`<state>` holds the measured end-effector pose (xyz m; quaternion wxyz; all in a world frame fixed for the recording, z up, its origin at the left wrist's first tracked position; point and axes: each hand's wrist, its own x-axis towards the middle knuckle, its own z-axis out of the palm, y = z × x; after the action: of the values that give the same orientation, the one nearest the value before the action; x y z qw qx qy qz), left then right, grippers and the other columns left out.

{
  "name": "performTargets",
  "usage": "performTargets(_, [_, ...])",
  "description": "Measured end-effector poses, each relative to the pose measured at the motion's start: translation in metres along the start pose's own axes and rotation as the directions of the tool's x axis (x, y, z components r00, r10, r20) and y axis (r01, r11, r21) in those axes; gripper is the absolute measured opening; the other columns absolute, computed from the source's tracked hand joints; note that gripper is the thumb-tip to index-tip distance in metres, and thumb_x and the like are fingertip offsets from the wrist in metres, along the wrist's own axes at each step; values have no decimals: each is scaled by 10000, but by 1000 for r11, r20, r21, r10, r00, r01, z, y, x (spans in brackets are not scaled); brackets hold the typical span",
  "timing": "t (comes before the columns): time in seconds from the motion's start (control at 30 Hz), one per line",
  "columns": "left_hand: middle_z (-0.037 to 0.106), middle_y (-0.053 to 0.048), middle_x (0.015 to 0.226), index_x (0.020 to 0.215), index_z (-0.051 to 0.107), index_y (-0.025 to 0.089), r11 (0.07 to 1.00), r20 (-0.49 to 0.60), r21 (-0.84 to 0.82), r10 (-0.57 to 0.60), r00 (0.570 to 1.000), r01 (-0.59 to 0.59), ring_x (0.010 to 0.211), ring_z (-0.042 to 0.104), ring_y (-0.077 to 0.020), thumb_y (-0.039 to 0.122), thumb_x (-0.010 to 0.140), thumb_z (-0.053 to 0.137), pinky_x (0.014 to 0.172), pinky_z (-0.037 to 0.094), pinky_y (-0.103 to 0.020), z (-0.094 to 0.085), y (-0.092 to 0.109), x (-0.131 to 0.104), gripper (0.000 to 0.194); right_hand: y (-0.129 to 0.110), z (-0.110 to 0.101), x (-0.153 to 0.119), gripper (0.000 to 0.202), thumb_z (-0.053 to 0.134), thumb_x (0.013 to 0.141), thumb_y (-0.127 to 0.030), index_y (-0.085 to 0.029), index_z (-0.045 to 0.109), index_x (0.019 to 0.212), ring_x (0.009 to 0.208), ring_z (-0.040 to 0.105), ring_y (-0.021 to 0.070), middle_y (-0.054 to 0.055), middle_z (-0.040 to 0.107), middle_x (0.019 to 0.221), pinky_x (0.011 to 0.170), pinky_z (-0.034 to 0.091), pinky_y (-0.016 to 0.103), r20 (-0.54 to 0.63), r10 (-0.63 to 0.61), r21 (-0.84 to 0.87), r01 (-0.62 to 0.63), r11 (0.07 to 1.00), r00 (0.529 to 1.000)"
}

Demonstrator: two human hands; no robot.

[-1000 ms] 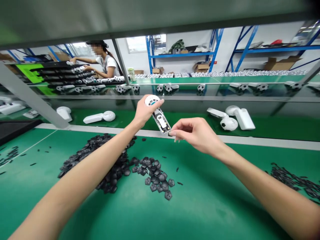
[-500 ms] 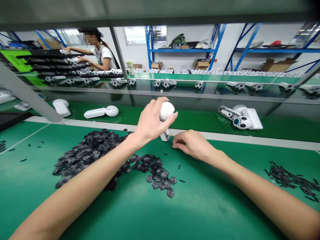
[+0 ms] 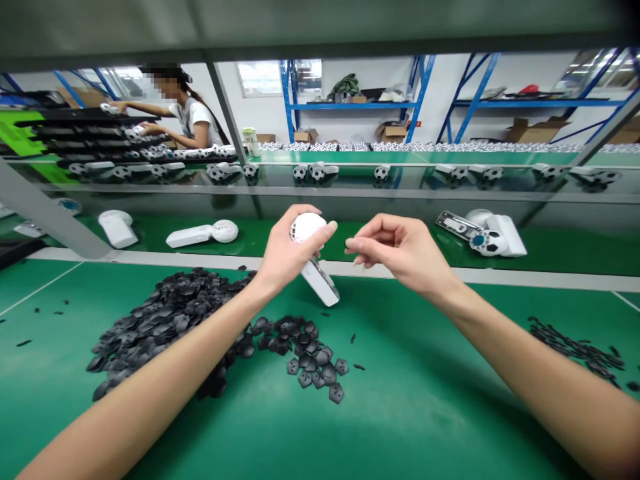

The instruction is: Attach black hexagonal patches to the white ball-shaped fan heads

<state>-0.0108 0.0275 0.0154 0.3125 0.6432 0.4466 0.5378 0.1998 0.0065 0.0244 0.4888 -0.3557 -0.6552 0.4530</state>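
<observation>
My left hand (image 3: 285, 247) is wrapped round the round head of a white plastic housing (image 3: 321, 283), whose handle tilts down to the right just above the green table. Slots show in the side of the round head. To its right, a little apart from it, my right hand (image 3: 395, 250) pinches a small black piece (image 3: 349, 244) between thumb and forefinger; its exact shape is hard to make out. Below my left forearm lies a big pile of black pentagon pieces (image 3: 185, 307), with several loose pentagons (image 3: 320, 367) spread out to its right.
Thin black strips (image 3: 575, 350) lie at the right. Beyond the table's pale edge, a green belt carries white housings (image 3: 200, 233) and a football-patterned one (image 3: 487, 241). Football-patterned units (image 3: 317, 171) stand on a glossy ledge behind. A co-worker (image 3: 193, 120) handles stacked black trays (image 3: 85, 137).
My left hand has moved slightly left and turned the housing so its handle now slants outward. My right hand has risen from the table, now with a small black piece in its fingertips.
</observation>
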Motion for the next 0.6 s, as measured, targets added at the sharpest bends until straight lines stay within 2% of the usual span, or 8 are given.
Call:
performTargets(0.1, [628, 10, 821, 1045, 655, 215, 999, -15, -36, 20, 1000, -20, 627, 618, -134, 608, 875, 826, 551, 555, -242, 4, 3, -7, 461, 0, 10, 0, 460, 1008, 684, -531, -186, 720, 786, 672, 716, 161, 14, 747, 712, 596, 583, 256, -76, 30, 146, -18, 989, 997])
performTargets(0.23, [632, 5, 828, 1063, 643, 219, 996, 4, -46, 74, 997, -73, 640, 614, -130, 655, 970, 718, 526, 511, -223, 5, 5, -13, 452, 14, 24, 0, 497, 1017, 639, -558, -192, 694, 737, 600, 571, 108, -29, 658, 668, 486, 487, 214, -126, 53, 211, -26, 977, 991])
performTargets(0.43, [645, 2, 849, 1091, 657, 223, 989, 45, 57, 135, 990, -138, 671, 563, -121, 640, 1053, 600, 590, 483, -223, 6, 11, -20, 422, 19, 35, -4, 519, 959, 699, -627, -198, 670, 742, 577, 523, 99, -28, 657, 684, 499, 447, 240, -141, 19, 259, 18, 966, 990])
performTargets(0.6, [644, -4, 866, 1106, 650, 224, 985, 48, 100, 133, 990, -137, 674, 555, -134, 599, 1040, 603, 587, 478, -241, 6, 14, -24, 384, 15, 40, -9, 455, 986, 716, -527, -195, 676, 729, 594, 541, 106, -35, 649, 652, 564, 459, 257, -143, 19, 254, 18, 967, 990])
